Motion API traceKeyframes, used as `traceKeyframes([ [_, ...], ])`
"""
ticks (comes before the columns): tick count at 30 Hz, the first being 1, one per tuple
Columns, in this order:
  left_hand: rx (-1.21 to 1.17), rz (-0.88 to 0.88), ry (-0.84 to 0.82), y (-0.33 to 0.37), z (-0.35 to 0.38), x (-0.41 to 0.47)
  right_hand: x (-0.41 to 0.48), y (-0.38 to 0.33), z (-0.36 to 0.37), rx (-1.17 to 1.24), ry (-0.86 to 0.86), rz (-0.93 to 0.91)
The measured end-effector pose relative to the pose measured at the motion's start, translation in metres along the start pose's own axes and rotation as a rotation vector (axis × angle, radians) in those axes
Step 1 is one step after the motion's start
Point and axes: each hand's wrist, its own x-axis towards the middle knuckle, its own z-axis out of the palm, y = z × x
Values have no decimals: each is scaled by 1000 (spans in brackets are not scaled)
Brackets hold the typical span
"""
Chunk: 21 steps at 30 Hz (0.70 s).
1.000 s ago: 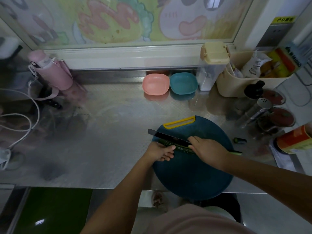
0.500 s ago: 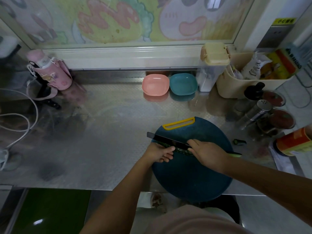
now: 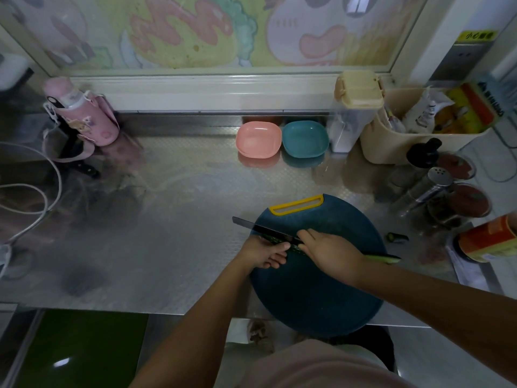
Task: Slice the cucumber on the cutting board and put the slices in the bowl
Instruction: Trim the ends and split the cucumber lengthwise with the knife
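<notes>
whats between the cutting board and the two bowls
Head view: only bare steel countertop lies between the cutting board, the pink bowl and the teal bowl.

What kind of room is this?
Most likely a kitchen. There is a steel counter, a cutting board with a knife on a cucumber, and a shaker and jars at the side.

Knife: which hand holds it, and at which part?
The right hand grips the knife by its handle, near the blade; the left hand holds the cucumber.
</notes>
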Motion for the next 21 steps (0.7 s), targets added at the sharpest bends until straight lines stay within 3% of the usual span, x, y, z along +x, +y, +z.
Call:
traceKeyframes([
  [7,-13,28,-21,-4,-3,2,-10,18,-1,84,-127,8],
  [10,-3,44,-23,-4,-4,2,-12,20,-5,167,-273,47],
  [21,-20,14,12,-2,0,2,-12,-2,-9,-58,-145,38],
])
